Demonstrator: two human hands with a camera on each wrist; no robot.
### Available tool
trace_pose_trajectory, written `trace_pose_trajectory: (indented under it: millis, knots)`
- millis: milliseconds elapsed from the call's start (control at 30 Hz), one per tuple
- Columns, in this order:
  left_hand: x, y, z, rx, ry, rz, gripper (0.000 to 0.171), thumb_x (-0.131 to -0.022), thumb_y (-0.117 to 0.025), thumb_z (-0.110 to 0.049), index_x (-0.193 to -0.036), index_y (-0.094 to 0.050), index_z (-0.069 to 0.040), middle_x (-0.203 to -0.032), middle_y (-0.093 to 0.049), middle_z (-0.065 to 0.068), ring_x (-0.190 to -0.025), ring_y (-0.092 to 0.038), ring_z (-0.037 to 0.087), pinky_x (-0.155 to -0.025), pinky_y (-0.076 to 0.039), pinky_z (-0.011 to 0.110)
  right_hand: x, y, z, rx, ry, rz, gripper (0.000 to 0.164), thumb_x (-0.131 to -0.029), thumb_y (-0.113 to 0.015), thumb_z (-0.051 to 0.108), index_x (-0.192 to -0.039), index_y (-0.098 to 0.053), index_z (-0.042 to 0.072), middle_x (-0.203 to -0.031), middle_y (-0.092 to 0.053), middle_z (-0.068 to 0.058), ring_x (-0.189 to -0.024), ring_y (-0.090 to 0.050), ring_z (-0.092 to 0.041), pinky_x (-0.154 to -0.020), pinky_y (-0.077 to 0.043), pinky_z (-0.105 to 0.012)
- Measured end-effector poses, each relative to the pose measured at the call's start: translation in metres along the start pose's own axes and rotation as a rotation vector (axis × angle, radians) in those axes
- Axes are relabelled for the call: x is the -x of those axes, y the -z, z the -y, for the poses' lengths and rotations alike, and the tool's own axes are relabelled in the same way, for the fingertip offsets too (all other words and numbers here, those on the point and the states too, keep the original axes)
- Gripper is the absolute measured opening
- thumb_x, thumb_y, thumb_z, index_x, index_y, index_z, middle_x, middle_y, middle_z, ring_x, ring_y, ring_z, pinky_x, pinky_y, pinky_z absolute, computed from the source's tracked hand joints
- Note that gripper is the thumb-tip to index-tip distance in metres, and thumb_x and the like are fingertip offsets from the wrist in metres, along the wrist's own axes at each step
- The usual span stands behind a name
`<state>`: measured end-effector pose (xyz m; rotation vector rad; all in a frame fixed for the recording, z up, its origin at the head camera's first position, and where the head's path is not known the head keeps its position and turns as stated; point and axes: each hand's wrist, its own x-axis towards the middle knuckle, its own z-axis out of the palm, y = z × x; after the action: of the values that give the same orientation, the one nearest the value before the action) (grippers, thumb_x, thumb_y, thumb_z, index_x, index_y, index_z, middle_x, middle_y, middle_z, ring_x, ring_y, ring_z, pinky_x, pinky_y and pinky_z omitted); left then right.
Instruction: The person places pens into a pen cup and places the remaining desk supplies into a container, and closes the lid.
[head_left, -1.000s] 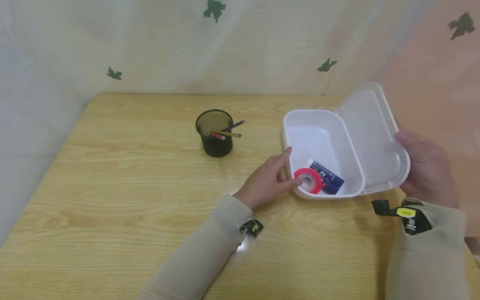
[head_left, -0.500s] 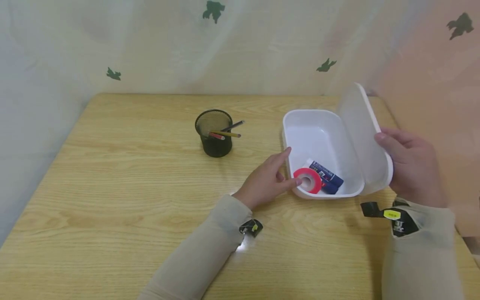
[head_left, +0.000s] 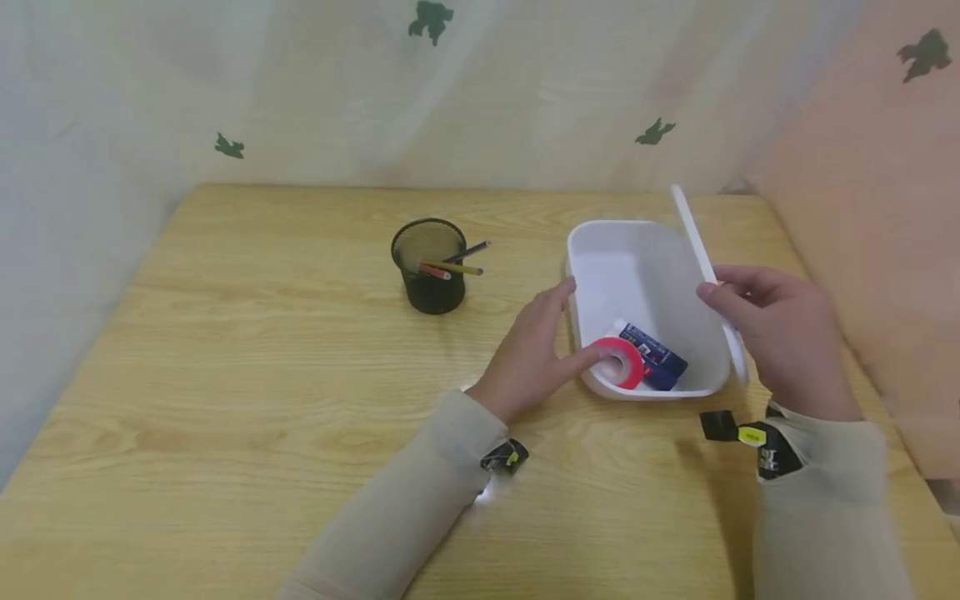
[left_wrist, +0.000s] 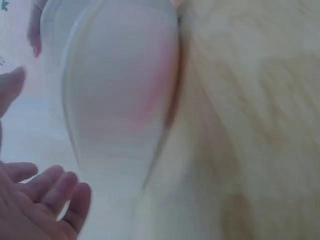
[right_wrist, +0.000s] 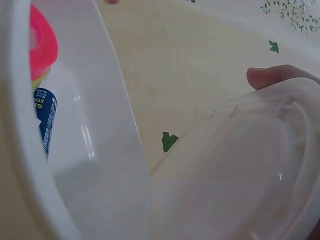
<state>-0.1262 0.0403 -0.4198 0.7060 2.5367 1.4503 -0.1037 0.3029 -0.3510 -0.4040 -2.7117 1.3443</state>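
A white plastic box (head_left: 611, 233) stands on the table with its hinged lid (head_left: 693, 237) raised nearly upright. My right hand (head_left: 787, 333) grips the lid's outer edge between thumb and fingers; in the right wrist view the thumb (right_wrist: 272, 75) lies over that edge. My left hand (head_left: 528, 358) is at the box's left side, fingers spread, index fingertip at the rim and thumb over the near-left corner. In the left wrist view its fingers (left_wrist: 60, 195) look loosely bent. Inside the box lie a pink-red roll of tape (head_left: 633, 367) and a dark blue glue stick (head_left: 660, 358).
A black mesh pencil cup (head_left: 431, 287) with several pencils (head_left: 465, 267) leaning out stands left of the box. Behind the wooden table (head_left: 262, 375) hangs a pale curtain (head_left: 315, 92) with green leaf-like shapes.
My right hand has moved left, swinging the lid from leaning far back to nearly upright over the box's right side. My left hand has stayed at the box's left, its index finger slightly higher.
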Motion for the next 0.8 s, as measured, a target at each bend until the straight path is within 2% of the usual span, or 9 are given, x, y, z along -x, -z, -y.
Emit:
trace_pose_trajectory:
  millis: [67, 167, 233, 300, 400, 600, 800]
  knots:
    - [0.001, 0.002, -0.005, 0.062, -0.025, -0.033, 0.084, -0.093, -0.070, -0.047, -0.159, -0.027, -0.016, -0.158, -0.038, -0.001, -0.141, -0.041, 0.015, -0.110, -0.042, 0.035, 0.001, -0.004, 0.002, 0.035, 0.013, -0.007, 0.053, -0.092, -0.071, 0.045, -0.131, -0.066, 0.010, -0.086, -0.064, 0.011, -0.076, -0.052, -0.016, -0.054, -0.045, -0.021]
    - [0.002, 0.005, -0.011, 0.204, -0.066, -0.037, 0.075, -0.096, -0.068, -0.041, -0.157, -0.031, -0.016, -0.155, -0.044, -0.004, -0.132, -0.050, 0.009, -0.098, -0.050, 0.026, 0.004, -0.010, 0.005, 0.086, 0.030, -0.016, 0.054, -0.091, -0.071, 0.048, -0.131, -0.067, 0.012, -0.088, -0.063, 0.003, -0.070, -0.049, -0.019, -0.051, -0.042, -0.025]
    - [0.003, 0.005, -0.015, 0.291, -0.077, -0.008, 0.071, -0.098, -0.066, -0.036, -0.157, -0.032, -0.015, -0.154, -0.046, -0.004, -0.130, -0.054, 0.009, -0.095, -0.051, 0.023, 0.005, -0.014, 0.008, 0.121, 0.028, -0.008, 0.057, -0.091, -0.069, 0.053, -0.131, -0.067, 0.013, -0.093, -0.063, -0.002, -0.073, -0.050, -0.020, -0.051, -0.044, -0.023]
    - [0.002, 0.003, -0.019, 0.354, -0.074, 0.033, 0.067, -0.099, -0.065, -0.032, -0.156, -0.034, -0.014, -0.153, -0.047, -0.004, -0.128, -0.056, 0.008, -0.095, -0.051, 0.021, 0.006, -0.019, 0.010, 0.144, 0.034, 0.003, 0.059, -0.091, -0.068, 0.053, -0.132, -0.066, 0.011, -0.098, -0.063, -0.007, -0.085, -0.053, -0.022, -0.061, -0.048, -0.019]
    - [-0.001, 0.000, -0.024, 0.405, -0.050, 0.079, 0.065, -0.100, -0.065, -0.031, -0.155, -0.036, -0.014, -0.151, -0.049, -0.004, -0.127, -0.056, 0.007, -0.095, -0.050, 0.020, 0.005, -0.025, 0.013, 0.163, 0.041, 0.023, 0.062, -0.091, -0.068, 0.054, -0.133, -0.065, 0.009, -0.102, -0.062, -0.011, -0.090, -0.056, -0.025, -0.064, -0.052, -0.017]
    - [-0.015, -0.011, -0.031, 0.510, -0.014, 0.105, 0.065, -0.101, -0.063, -0.025, -0.156, -0.032, -0.009, -0.152, -0.049, 0.004, -0.129, -0.055, 0.007, -0.097, -0.048, 0.019, 0.000, -0.035, 0.016, 0.228, 0.145, 0.006, 0.053, -0.092, -0.072, 0.041, -0.127, -0.067, 0.002, -0.095, -0.065, -0.014, -0.082, -0.057, -0.024, -0.058, -0.048, -0.017]
    - [-0.030, -0.023, -0.038, 0.586, 0.043, 0.169, 0.071, -0.099, -0.063, -0.018, -0.158, -0.025, -0.005, -0.152, -0.048, 0.007, -0.130, -0.053, 0.008, -0.096, -0.047, 0.016, -0.003, -0.040, 0.016, 0.266, 0.211, -0.006, 0.049, -0.092, -0.073, 0.036, -0.123, -0.068, -0.002, -0.089, -0.066, -0.013, -0.078, -0.058, -0.022, -0.058, -0.044, -0.017]
